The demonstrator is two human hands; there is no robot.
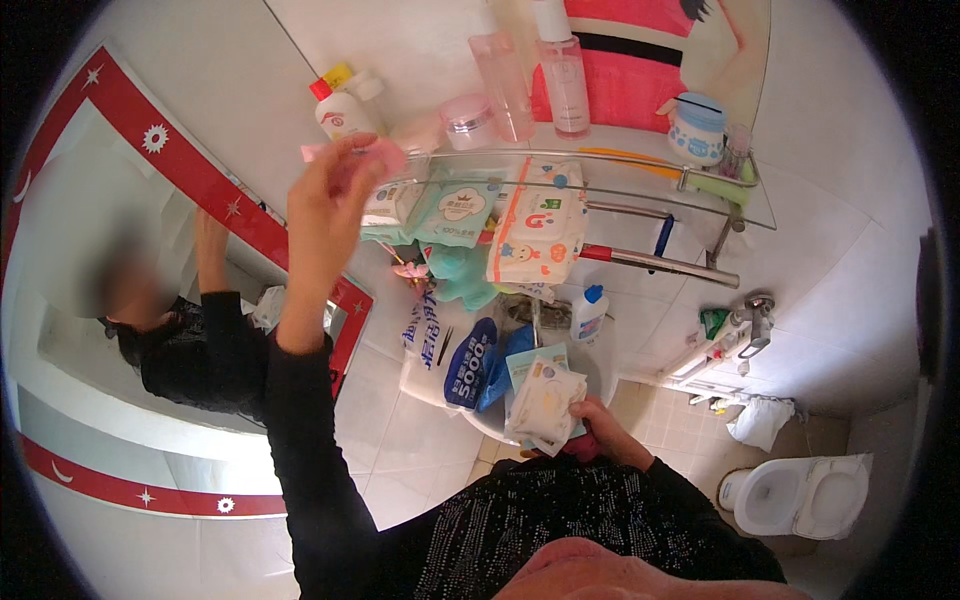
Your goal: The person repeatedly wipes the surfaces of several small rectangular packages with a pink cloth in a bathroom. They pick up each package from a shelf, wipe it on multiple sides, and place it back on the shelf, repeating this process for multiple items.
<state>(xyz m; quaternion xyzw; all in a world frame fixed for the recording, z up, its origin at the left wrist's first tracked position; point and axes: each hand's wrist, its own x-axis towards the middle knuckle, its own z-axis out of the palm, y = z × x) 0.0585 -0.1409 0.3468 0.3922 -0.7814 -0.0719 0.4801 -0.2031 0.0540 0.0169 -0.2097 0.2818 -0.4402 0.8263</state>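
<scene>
My left hand is raised at the left end of the glass shelf. Its fingers close on a small pink item, whose kind I cannot make out. Right behind it stands a white bottle with a red cap. Low in front of my body, my right hand grips a white soft packet by its right edge. A pale green packet lies behind the white one, over the washbasin. Something dark pink shows beside my right fingers, mostly hidden.
The glass shelf holds pink bottles, a pink jar and a blue-lidded jar. Wipes packs sit beneath its glass near a metal rail. A red-framed mirror stands left; a toilet is at lower right.
</scene>
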